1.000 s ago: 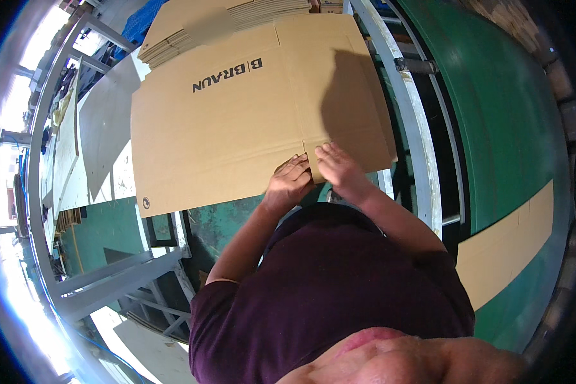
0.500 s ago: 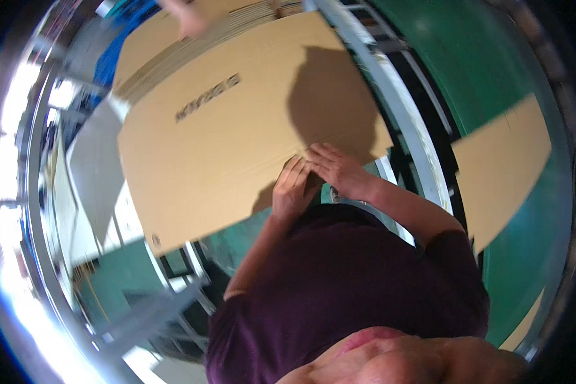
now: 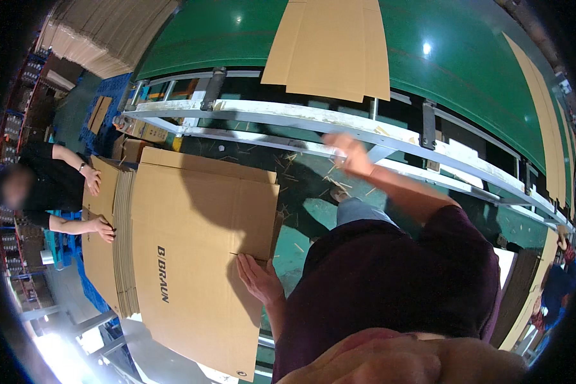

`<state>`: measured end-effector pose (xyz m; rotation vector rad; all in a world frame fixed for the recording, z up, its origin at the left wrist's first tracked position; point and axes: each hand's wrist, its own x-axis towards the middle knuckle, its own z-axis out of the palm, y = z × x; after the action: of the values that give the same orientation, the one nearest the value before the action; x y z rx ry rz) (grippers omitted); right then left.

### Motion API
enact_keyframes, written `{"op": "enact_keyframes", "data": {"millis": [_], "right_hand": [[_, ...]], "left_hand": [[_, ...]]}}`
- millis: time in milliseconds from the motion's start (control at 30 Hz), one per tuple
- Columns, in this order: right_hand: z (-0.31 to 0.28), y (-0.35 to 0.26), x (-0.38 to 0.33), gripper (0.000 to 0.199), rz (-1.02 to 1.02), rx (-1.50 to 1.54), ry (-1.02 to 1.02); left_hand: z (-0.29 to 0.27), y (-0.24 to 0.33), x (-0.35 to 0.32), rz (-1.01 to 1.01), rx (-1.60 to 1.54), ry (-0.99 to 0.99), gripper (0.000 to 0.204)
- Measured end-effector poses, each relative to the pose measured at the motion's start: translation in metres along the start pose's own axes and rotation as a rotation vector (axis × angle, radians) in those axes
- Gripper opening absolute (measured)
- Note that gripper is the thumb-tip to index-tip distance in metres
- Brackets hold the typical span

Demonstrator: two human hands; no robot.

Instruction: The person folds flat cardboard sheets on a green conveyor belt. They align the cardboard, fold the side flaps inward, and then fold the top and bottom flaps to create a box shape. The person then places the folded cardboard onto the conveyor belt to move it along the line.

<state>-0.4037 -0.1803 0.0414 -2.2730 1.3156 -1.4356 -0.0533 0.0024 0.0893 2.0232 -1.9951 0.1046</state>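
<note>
A large flat brown cardboard sheet (image 3: 192, 281), with dark print on its face, lies at my left on top of other sheets. My left hand (image 3: 259, 280) rests flat near its closest edge, fingers stretched out and next to a slit in the board. Away from the cardboard, my right hand (image 3: 350, 153) is held out over the floor, close to the grey metal rail (image 3: 281, 115) of a conveyor. Motion smears its fingers, and I see no object in it.
Beyond the rail, a green conveyor belt (image 3: 205, 51) carries flat cardboard pieces (image 3: 329, 48). A co-worker (image 3: 38, 185) at the far left has both hands on a cardboard stack (image 3: 123, 243). Another tall stack (image 3: 102, 32) stands at the upper left. Scraps litter the green floor (image 3: 294, 246).
The view has swung toward the conveyor, so the cardboard now sits at the left. My right hand has left the cardboard and moved out toward the rail; my left hand stays on the sheet.
</note>
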Motion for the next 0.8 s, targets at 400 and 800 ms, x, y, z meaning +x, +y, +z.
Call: {"op": "enact_keyframes", "data": {"millis": [400, 800], "right_hand": [[0.024, 0.299, 0.083, 0.046, 0.101, -0.822, -0.327], [-0.131, 0.083, 0.285, 0.024, -0.349, -0.237, 0.148]], "left_hand": [[-0.008, 0.008, 0.0, -0.178, 0.092, -0.164, 0.058], [-0.004, 0.01, 0.009, -0.113, 0.06, -0.157, 0.062]]}}
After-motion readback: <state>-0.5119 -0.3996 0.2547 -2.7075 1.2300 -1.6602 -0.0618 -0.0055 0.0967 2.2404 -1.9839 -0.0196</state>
